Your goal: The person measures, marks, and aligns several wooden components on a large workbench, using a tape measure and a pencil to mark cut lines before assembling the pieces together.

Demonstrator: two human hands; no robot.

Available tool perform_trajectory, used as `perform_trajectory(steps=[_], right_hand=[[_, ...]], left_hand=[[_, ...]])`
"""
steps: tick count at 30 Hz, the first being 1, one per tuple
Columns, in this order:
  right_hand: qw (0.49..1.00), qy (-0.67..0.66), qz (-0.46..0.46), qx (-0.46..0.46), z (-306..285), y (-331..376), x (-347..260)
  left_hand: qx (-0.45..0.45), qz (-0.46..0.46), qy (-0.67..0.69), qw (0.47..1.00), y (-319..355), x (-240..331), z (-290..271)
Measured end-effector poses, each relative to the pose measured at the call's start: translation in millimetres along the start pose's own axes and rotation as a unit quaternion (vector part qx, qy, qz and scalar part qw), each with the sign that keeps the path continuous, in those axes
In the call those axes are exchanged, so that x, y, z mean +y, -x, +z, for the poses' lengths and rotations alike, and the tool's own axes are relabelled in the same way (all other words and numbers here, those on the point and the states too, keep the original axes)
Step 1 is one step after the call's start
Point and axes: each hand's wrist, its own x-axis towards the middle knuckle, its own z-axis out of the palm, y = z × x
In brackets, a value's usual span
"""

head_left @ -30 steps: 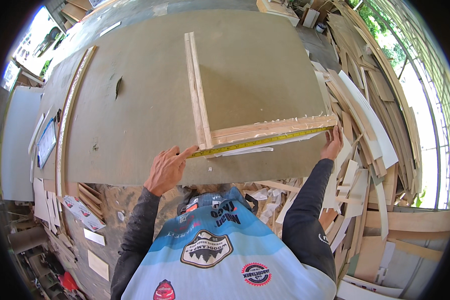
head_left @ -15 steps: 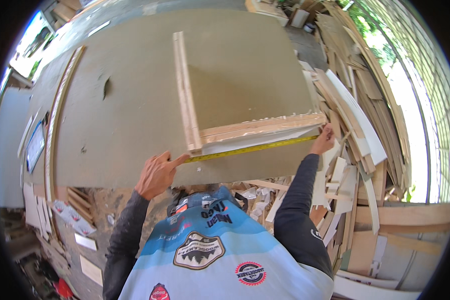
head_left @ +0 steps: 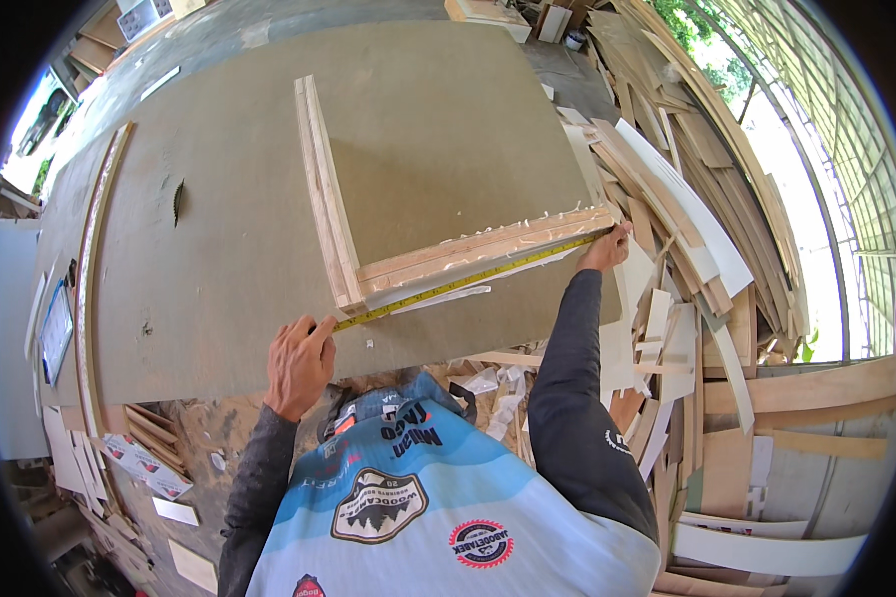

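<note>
A yellow tape measure (head_left: 460, 287) is stretched along the front side of a wooden strip (head_left: 488, 245) that has pale shavings on it. My left hand (head_left: 301, 366) is closed on the tape's left end, with thumb and fingers pinched there. At the strip's right end, my right hand (head_left: 607, 249) grips the tape's other end against the wood. A second wooden strip (head_left: 326, 194) runs away from me and meets the first at its left end, making an L. Near the tape lies a thin white sliver (head_left: 446, 298).
Both strips rest on a large grey-brown board (head_left: 239, 229). A long strip (head_left: 97, 269) and a clipboard (head_left: 58, 323) lie at its left. Offcuts and planks (head_left: 707, 179) are piled along the right. Scraps and shavings (head_left: 498, 388) litter the floor before me.
The tape has come up closer against the strip's front side. My left index finger, stretched out before, is now drawn in at the tape. The whole view has shifted a little.
</note>
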Motion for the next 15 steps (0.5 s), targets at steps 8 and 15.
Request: perform_trajectory(steps=[8, 15], right_hand=[[0.980, -0.134, 0.141, -0.041, 13.8, 2.6, 0.7], [0.975, -0.156, 0.145, -0.062, -0.6, -0.3, 4.5]], left_hand=[[0.017, -0.016, -0.003, 1.000, 1.6, -5.2, -0.9], [-0.026, 0.014, -0.032, 0.999, -4.7, -8.4, -8.9]])
